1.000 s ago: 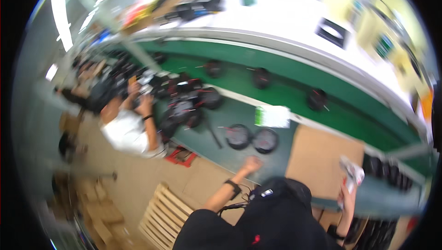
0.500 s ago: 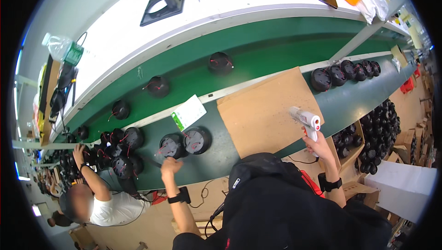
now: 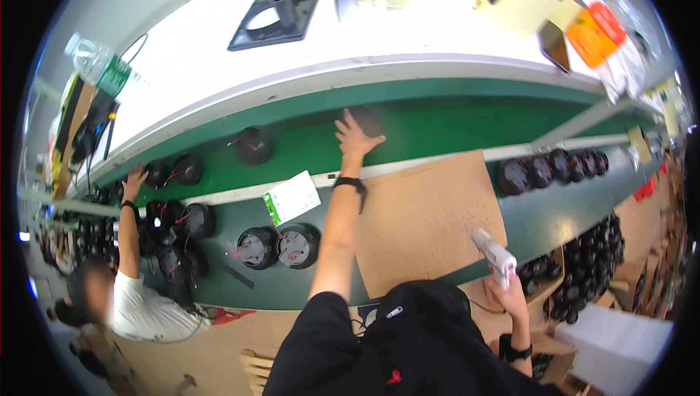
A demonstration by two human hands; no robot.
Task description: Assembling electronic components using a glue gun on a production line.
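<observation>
My left hand point(image 3: 355, 136) stretches out over the green strip at the back of the bench. Its fingers are spread at the near side of a black round housing point(image 3: 367, 117), which is blurred and partly hidden by the hand; a firm grip does not show. In my right hand point(image 3: 509, 295) is a white glue gun point(image 3: 496, 256), held by its handle, its nozzle pointing away over the right edge of a brown cardboard sheet point(image 3: 426, 214). Two black housings with red wires, a left one point(image 3: 257, 248) and a right one point(image 3: 299, 246), sit left of my left forearm.
A white-and-green paper point(image 3: 292, 198) lies behind the pair. More housings point(image 3: 536, 171) line the bench at right. A co-worker's hand point(image 3: 133, 181) reaches toward housings at left. A white shelf point(image 3: 197, 79) overhangs the back, carrying a black square part point(image 3: 277, 18) and a bottle point(image 3: 98, 68).
My left hand has moved from the bench's near edge to the far housing. The glue gun has come nearer to me. The co-worker's hand has reached farther back, and my view has shifted.
</observation>
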